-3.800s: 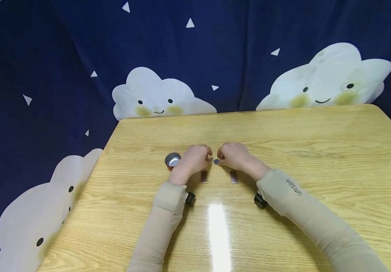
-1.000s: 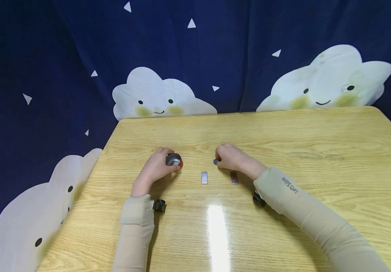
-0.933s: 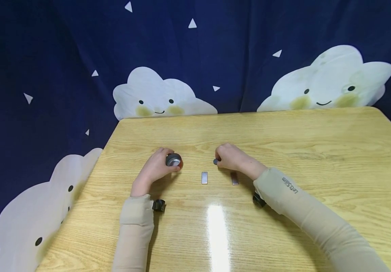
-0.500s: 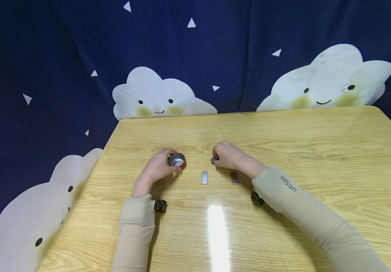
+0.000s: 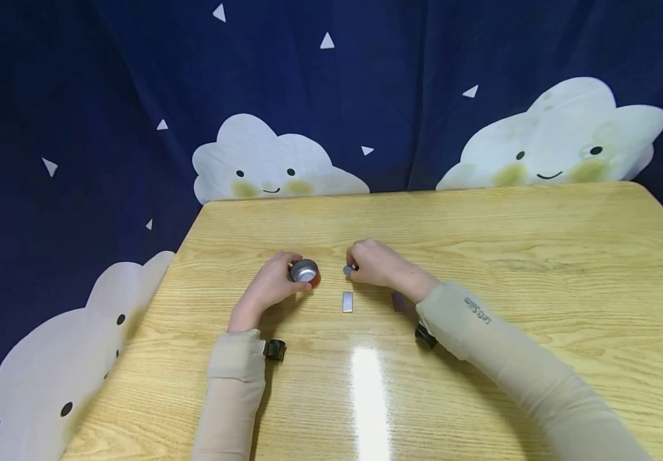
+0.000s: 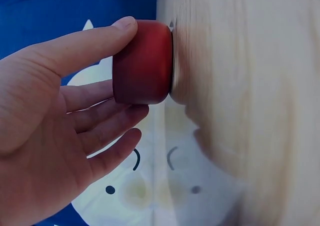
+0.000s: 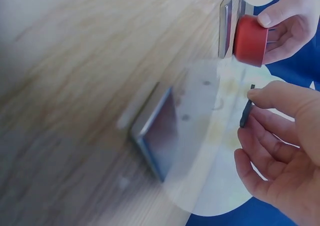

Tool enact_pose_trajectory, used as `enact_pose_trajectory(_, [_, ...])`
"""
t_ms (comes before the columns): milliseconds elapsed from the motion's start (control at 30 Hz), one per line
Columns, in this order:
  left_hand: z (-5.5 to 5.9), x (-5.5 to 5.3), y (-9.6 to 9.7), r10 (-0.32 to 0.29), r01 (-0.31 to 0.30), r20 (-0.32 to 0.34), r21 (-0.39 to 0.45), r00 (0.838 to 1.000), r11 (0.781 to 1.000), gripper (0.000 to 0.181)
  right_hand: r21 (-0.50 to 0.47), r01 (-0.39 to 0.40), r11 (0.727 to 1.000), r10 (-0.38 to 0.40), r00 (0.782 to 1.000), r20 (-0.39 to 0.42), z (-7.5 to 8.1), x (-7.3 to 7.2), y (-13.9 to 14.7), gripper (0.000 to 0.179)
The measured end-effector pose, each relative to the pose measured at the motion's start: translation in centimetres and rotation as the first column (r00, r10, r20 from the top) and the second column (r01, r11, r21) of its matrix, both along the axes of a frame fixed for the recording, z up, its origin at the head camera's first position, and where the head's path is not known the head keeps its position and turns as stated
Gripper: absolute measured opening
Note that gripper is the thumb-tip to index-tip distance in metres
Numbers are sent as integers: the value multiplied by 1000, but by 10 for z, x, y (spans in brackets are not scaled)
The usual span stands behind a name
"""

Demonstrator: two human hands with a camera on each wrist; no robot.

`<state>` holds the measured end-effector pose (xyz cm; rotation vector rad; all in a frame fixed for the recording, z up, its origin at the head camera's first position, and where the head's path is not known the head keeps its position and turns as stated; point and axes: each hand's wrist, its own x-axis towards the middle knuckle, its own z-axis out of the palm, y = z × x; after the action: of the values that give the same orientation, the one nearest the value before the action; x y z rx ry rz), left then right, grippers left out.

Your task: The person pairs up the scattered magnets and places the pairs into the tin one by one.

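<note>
My left hand holds a small red cup with a bare metal inside, thumb on one side and fingers on the other. In the left wrist view the cup stands upright with its base on or close to the tabletop. My right hand pinches a thin grey disc between thumb and fingertips, a short way right of the cup. The right wrist view has the disc edge-on, above the table. Nearer me lie two flat rectangular metal pieces, one silvery, the other darker beside my right wrist.
The wooden table reaches back to a dark blue curtain printed with clouds and triangles. A black wrist camera sits under my left wrist, another under my right. A bright reflection crosses the table's front.
Earlier both hands were together at the disc; my left hand has since moved left and gripped the cup. The cup has shifted slightly right, and my right hand has carried the disc left toward it.
</note>
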<state>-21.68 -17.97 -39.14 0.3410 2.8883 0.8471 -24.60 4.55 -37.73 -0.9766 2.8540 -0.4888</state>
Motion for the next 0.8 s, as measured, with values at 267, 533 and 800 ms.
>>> enact_pose_trajectory(267, [-3, -1, -1, 12, -12, 6, 16, 1000, 1000, 58, -12, -29, 1000, 29, 999, -27, 4, 1, -10, 15])
enact_pose_trajectory(533, [-3, 0, -1, 14, -15, 19, 58, 1000, 998, 57, -42, -51, 998, 50, 998, -28, 3, 1, -19, 14])
enact_pose_trajectory(800, [-3, -1, -2, 6, -7, 11, 63, 1000, 998, 55, -61, -50, 997, 49, 998, -26, 5, 3, -31, 15])
